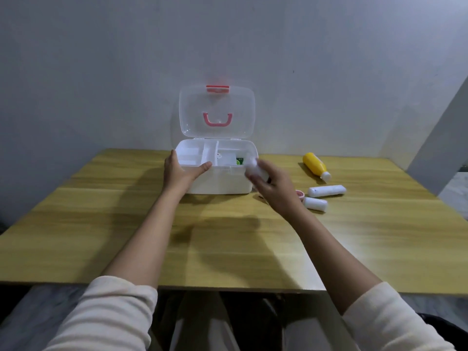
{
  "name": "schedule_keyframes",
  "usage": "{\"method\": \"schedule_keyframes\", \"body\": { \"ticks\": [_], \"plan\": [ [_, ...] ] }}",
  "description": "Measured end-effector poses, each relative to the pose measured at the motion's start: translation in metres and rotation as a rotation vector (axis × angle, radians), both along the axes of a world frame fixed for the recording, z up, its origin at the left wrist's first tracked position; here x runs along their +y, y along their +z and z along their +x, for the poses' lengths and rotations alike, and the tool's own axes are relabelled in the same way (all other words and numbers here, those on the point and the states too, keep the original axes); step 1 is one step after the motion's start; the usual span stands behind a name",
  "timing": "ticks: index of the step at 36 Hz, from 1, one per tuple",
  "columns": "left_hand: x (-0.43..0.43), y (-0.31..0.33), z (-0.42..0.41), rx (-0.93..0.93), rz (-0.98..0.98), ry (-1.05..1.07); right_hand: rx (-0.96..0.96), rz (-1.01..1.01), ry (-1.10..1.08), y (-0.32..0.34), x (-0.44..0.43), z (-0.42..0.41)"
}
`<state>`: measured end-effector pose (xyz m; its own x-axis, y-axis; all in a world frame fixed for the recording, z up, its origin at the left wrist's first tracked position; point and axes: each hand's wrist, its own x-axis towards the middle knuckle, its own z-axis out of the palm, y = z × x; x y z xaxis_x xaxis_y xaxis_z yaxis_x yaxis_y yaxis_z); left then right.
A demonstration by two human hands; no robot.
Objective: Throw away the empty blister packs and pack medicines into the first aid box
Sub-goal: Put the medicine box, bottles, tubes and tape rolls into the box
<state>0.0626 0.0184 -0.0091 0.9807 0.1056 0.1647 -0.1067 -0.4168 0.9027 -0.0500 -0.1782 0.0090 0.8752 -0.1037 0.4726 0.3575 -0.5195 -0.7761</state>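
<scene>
A white first aid box (222,183) stands open at the far middle of the wooden table, its clear lid (216,111) with a pink handle raised against the wall. Inside are white dividers and a green item (239,160). My left hand (181,171) grips the box's front left corner, thumb over the rim. My right hand (272,184) holds a blurred white bottle (254,168) at the box's right front corner. On the table to the right lie a yellow bottle (315,164), two white tubes (326,191) (315,203) and a small pink-rimmed item (300,194).
The wooden table (126,224) runs to a grey wall behind the box. Its near edge is above my knees. A slanted grey panel (435,138) rises at the far right corner.
</scene>
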Motion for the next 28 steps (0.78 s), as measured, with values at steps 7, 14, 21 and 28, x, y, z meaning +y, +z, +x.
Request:
{"method": "schedule_keyframes", "body": {
  "ticks": [7, 14, 21, 28],
  "plan": [
    [0.008, -0.002, -0.002, 0.007, -0.046, -0.046, -0.202, 0.360, 0.030, 0.056, 0.012, 0.028],
    [0.005, 0.012, -0.001, 0.028, 0.072, -0.021, -0.030, 0.231, 0.036, 0.052, 0.019, 0.069],
    [0.008, 0.009, 0.010, 0.033, 0.098, -0.052, 0.184, 0.023, 0.086, 0.034, 0.021, 0.090],
    [0.013, 0.008, 0.011, 0.023, 0.032, -0.120, 0.169, -0.068, 0.048, 0.029, 0.025, 0.101]
  ]
}}
